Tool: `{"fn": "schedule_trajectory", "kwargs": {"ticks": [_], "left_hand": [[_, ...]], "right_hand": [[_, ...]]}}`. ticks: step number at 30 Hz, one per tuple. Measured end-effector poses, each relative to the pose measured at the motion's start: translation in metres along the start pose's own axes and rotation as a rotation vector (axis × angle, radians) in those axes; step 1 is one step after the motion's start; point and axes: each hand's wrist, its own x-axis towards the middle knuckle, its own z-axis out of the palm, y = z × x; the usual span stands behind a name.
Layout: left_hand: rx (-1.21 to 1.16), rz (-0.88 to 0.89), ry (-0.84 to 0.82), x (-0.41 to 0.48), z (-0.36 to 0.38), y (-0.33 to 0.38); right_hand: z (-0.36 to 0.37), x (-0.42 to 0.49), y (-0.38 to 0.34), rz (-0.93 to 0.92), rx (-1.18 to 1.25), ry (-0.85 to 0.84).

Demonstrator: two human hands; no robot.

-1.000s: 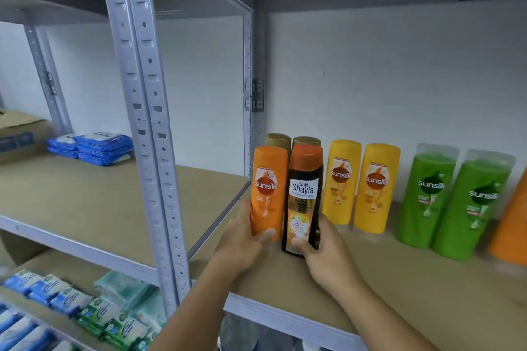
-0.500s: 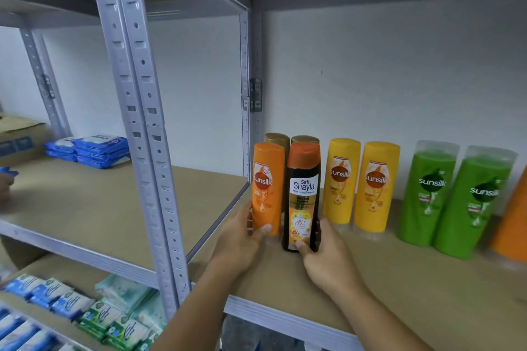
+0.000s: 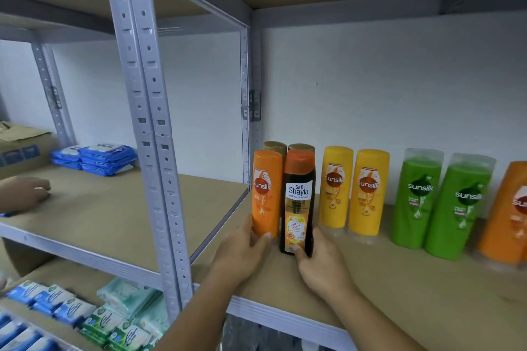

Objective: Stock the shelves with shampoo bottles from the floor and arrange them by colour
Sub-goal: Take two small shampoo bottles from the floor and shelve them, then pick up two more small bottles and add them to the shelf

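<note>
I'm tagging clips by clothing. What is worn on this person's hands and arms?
Nothing visible. The left hand and right hand are bare, without gloves or rings; both forearms are bare to the frame's edge, with no sleeve, watch or bracelet in view.

Left hand (image 3: 242, 251) grips orange bottle (image 3: 266, 179); right hand (image 3: 322, 265) grips dark bottle (image 3: 298, 208)

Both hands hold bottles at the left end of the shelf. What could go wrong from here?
1. The left hand grips the orange bottle and the right hand grips the dark bottle, right in front of two gold-capped bottles; a push backward might topple those.
2. A second orange bottle stands at the far right, beyond the yellow bottles and green bottles, so orange may end up split in two places.
</note>
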Motion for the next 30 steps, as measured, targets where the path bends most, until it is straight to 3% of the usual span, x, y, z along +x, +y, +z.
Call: {"fn": "schedule_trajectory", "kwargs": {"ticks": [6, 14, 19, 24, 30], "left_hand": [[0.297, -0.002, -0.157, -0.033, -0.009, 0.002], [0.404, 0.194, -0.156, -0.097, -0.018, 0.009], [0.379, 0.267, -0.201, -0.153, -0.019, 0.015], [0.35, 0.254, -0.279, -0.212, -0.006, 0.013], [0.4, 0.03, -0.518, -0.279, 0.031, -0.035]], "right_hand": [[-0.004, -0.023, 0.005, -0.012, -0.302, -0.138], [-0.03, -0.081, -0.003, -0.179, -0.683, -0.375], [-0.049, -0.123, -0.015, -0.196, -0.626, -0.517], [-0.05, -0.169, -0.012, -0.215, -0.48, -0.527], [-0.003, -0.252, 0.036, -0.075, -0.308, -0.61]]}}
